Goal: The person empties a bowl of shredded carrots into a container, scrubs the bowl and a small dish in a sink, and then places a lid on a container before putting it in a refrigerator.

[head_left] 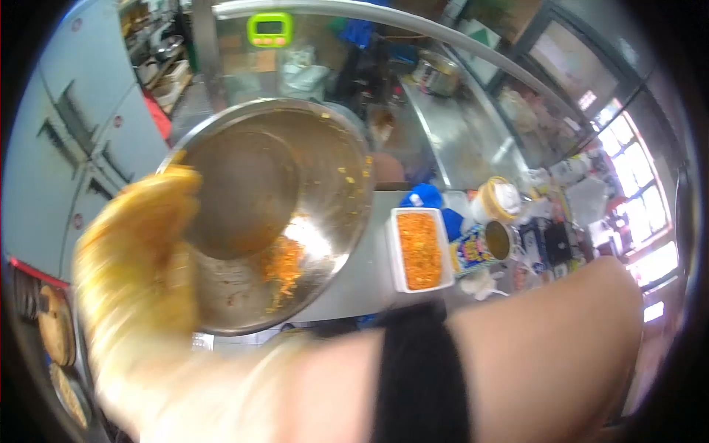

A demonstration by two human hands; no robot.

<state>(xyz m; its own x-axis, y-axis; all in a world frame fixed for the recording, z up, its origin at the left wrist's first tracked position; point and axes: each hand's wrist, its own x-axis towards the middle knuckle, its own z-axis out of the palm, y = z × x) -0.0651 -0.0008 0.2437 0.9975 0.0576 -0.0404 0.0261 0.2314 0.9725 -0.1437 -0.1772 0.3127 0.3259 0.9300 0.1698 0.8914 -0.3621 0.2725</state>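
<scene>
A large stainless steel bowl [332,199] is tilted, its inside facing me. Orange shredded food [284,269] clings to its lower wall, with small bits near the rim. My right hand [144,244], in a yellow-stained plastic glove, is at the bowl's left rim. Its fingers look curled over the edge, though motion blurs them. The bare forearm, with a black band, crosses the bottom of the view from the right. To the bowl's right stands a white rectangular tub [394,255] filled with orange food. My left hand is not in view.
A grey worktop [351,284] lies beneath the tub. An open tin [480,247], a lidded bucket [495,199] and blue items [425,198] crowd its right side. A green timer [270,29] hangs on the glass ahead. Pale cabinets [74,111] stand at left.
</scene>
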